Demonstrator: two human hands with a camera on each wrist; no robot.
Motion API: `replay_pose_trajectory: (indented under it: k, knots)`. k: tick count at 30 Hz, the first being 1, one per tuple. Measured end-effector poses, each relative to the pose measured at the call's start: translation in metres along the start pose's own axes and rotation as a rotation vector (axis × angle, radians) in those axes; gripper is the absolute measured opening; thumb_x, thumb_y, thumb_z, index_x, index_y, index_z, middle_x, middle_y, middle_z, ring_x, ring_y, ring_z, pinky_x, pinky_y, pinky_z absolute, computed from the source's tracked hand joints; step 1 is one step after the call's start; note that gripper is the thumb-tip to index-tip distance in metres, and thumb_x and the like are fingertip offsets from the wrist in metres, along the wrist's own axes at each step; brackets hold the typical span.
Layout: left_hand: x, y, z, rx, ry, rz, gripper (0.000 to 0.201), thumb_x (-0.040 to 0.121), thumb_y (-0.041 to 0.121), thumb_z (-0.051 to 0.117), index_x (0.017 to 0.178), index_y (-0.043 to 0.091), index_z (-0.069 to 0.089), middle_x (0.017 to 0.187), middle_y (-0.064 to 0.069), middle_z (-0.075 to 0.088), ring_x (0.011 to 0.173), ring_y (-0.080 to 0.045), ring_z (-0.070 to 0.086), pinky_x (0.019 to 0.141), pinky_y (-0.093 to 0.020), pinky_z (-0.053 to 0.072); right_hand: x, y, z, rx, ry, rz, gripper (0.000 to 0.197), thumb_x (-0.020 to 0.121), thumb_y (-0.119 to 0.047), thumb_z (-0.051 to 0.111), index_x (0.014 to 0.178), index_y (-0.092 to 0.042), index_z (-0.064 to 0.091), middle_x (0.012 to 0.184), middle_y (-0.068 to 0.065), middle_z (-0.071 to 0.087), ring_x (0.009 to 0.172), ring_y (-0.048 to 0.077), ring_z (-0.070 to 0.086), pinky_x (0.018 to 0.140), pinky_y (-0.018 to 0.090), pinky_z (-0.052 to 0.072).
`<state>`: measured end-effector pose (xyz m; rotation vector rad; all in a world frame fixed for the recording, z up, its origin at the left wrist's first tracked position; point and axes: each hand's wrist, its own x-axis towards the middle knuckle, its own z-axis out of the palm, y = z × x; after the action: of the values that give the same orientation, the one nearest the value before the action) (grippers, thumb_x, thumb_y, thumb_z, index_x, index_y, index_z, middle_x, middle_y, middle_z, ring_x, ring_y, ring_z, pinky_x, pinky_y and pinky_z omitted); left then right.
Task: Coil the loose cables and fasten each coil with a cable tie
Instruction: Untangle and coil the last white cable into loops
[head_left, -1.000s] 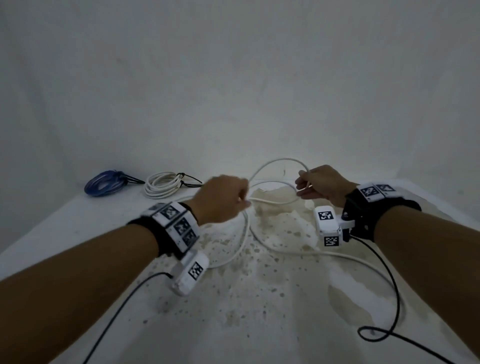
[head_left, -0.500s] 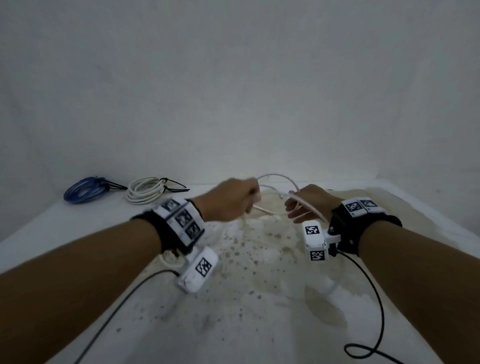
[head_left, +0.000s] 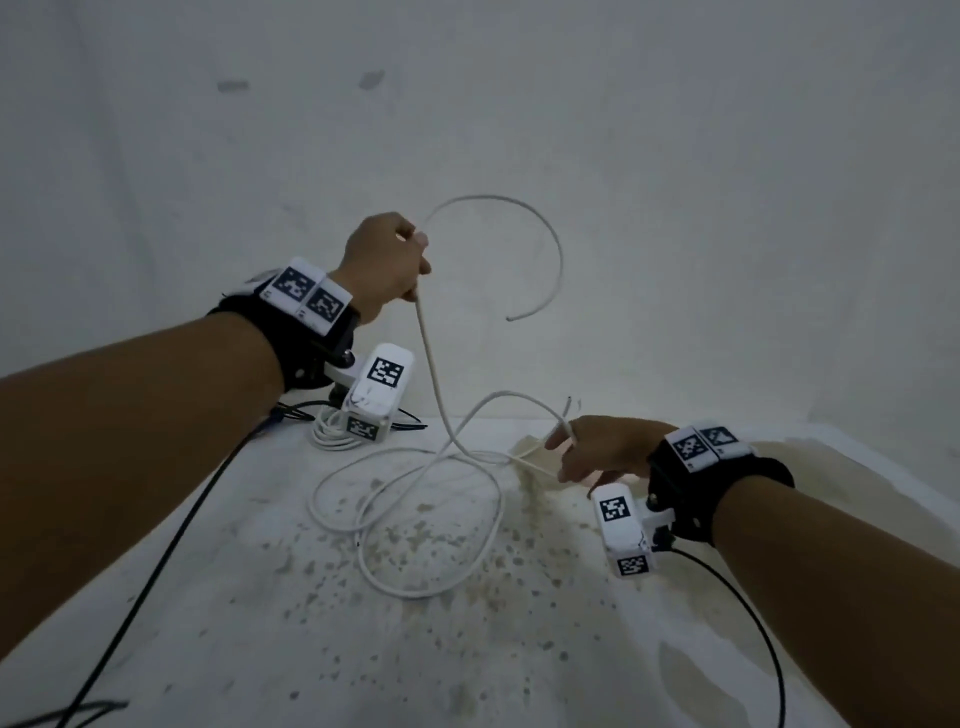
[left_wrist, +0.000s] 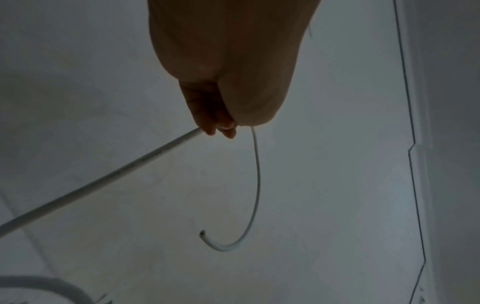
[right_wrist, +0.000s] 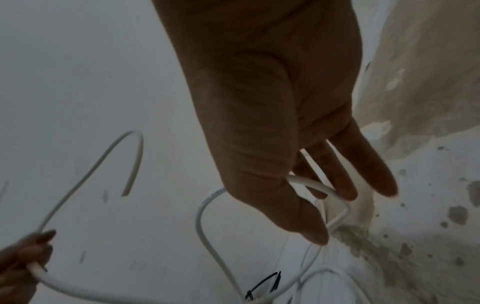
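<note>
A long loose white cable (head_left: 434, 374) runs between both hands, and several slack loops of it lie on the stained white table (head_left: 467, 649). My left hand (head_left: 410, 249) is raised high and grips the cable near one end. The free tail (head_left: 556, 244) curls up and round to the right; in the left wrist view it hangs below my fingertips (left_wrist: 223, 128). My right hand (head_left: 569, 441) stays low over the table. Its thumb (right_wrist: 298, 216) pinches another stretch of the cable (right_wrist: 315, 186) against nearly straight fingers. A short cable end (head_left: 570, 401) sticks up beside that hand.
A coiled white cable (head_left: 332, 436) with black ties lies at the back, partly hidden by my left wrist camera (head_left: 379, 395). A black tie (right_wrist: 262, 286) shows in the right wrist view. Black camera leads (head_left: 748, 613) trail along both forearms. A plain wall stands behind the table.
My left hand has risen well above the table and pulled the cable up with it. The right hand has dropped to the right, and the two hands are now far apart.
</note>
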<state>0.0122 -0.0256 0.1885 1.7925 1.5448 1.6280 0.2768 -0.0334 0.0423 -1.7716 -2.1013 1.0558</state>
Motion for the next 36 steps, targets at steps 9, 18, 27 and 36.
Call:
replay_pose_trajectory:
  k: [9, 18, 27, 36]
  knots:
    - [0.023, 0.044, -0.028, 0.042, 0.120, 0.249, 0.016, 0.098, 0.024, 0.057, 0.097, 0.010, 0.065, 0.073, -0.003, 0.070, 0.039, -0.005, 0.056, 0.046, -0.025, 0.055, 0.002, 0.003, 0.059, -0.412, -0.111, 0.066, 0.059, 0.087, -0.031, 0.075, 0.136, -0.008, 0.052, 0.106, 0.011, 0.064, 0.096, 0.028, 0.066, 0.082, 0.041, 0.060]
    - [0.013, 0.026, -0.014, 0.548, -0.130, 0.434, 0.023, 0.097, 0.030, 0.059, 0.099, 0.015, 0.076, 0.081, -0.004, 0.075, 0.051, 0.000, 0.055, 0.065, -0.024, 0.054, 0.000, -0.023, 0.024, -0.369, 0.543, -0.074, 0.077, 0.090, -0.016, 0.063, 0.151, -0.003, 0.017, 0.140, 0.025, 0.036, 0.122, 0.042, 0.050, 0.097, 0.046, 0.048]
    - [-0.012, -0.022, 0.010, 0.829, -0.228, 0.455, 0.018, 0.093, 0.027, 0.057, 0.092, 0.018, 0.073, 0.087, -0.003, 0.072, 0.073, -0.021, 0.063, 0.066, -0.031, 0.047, -0.016, -0.064, -0.006, 0.110, 1.239, -0.826, 0.049, 0.100, -0.040, 0.041, 0.070, -0.014, 0.071, 0.082, 0.007, 0.073, 0.079, 0.026, 0.066, 0.073, 0.042, 0.054]
    - [-0.040, -0.163, -0.039, 1.146, -0.289, 0.022, 0.067, 0.086, 0.076, 0.038, 0.082, 0.014, 0.061, 0.088, -0.010, 0.068, 0.075, -0.028, 0.061, 0.071, -0.033, 0.053, -0.018, -0.004, -0.021, -0.796, 0.692, -0.403, 0.060, 0.096, -0.064, 0.032, 0.075, -0.016, 0.061, 0.069, 0.004, 0.064, 0.064, 0.026, 0.062, 0.058, 0.031, 0.045]
